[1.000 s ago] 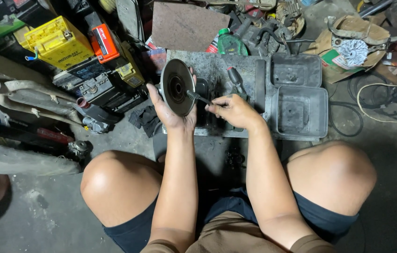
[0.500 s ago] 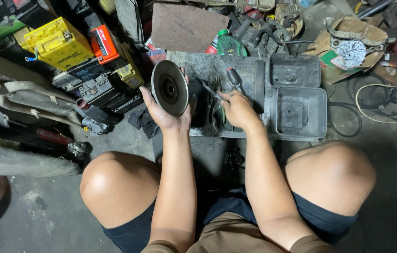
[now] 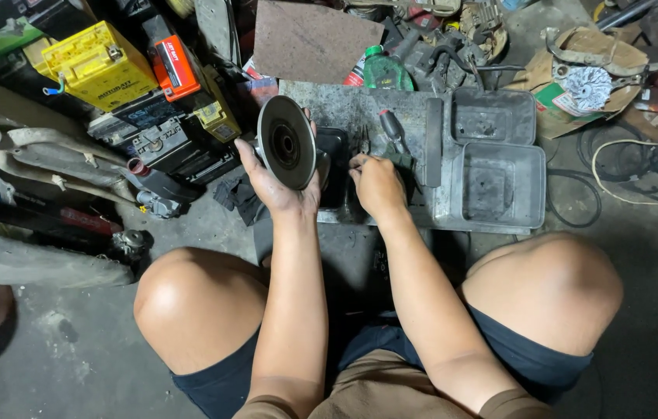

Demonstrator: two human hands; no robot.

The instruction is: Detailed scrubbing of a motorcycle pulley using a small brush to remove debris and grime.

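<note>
My left hand (image 3: 271, 186) grips a round dark metal disc (image 3: 286, 143) with a central hub hole, held upright on its edge above the left end of a grey metal tray (image 3: 492, 225). My right hand (image 3: 375, 186) rests palm down on the tray just right of the disc, its fingers curled among small tools. A dark-handled screwdriver (image 3: 389, 126) and a pair of pliers (image 3: 363, 140) lie just beyond its fingertips. Whether the right hand holds anything is hidden by its fingers.
A yellow battery (image 3: 96, 66), an orange battery (image 3: 178, 66) and dark engine parts are stacked at the left. Behind the tray are a brown board (image 3: 309, 39) and a green bottle (image 3: 383, 74). Cardboard scraps and a looped cable (image 3: 624, 167) lie at right. My bare knees flank the floor.
My right hand has come away from the disc, where it held a thin tool, and dropped onto the tray. My left hand has shifted the disc slightly left and turned it.
</note>
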